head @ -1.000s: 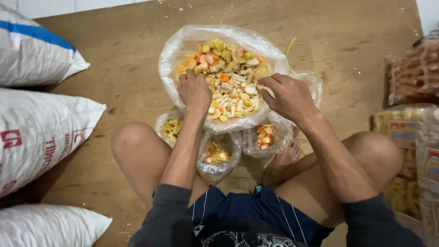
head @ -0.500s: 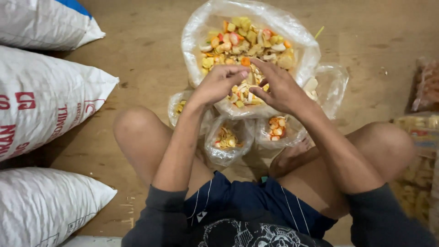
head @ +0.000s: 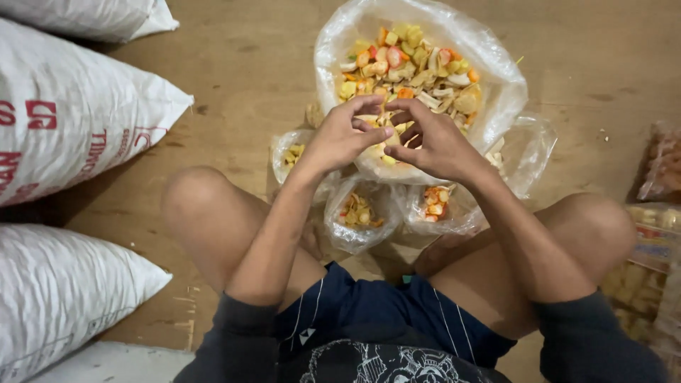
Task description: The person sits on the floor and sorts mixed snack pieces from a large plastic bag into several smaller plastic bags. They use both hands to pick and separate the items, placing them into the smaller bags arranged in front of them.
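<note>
Seated cross-legged on a wooden floor, knees spread, dark shorts and dark sleeves. Left hand and right hand raised together over the near edge of a big clear bag of mixed crackers in yellow, orange, pink and white. Fingertips of both hands meeting, fingers curled as if pinching something small between them; whether anything is actually gripped cannot be told, too small and hidden by the fingers.

Big bag open at the top, lying on the floor just ahead of the legs. Three small clear bags tucked against its near side: one with yellow pieces at left, partly behind the left wrist; one with mixed pieces in the middle; one with orange pieces at right. Another crumpled clear bag beside the big one, right.

White woven sacks stacked at left. Packed snack packets at right edge.
</note>
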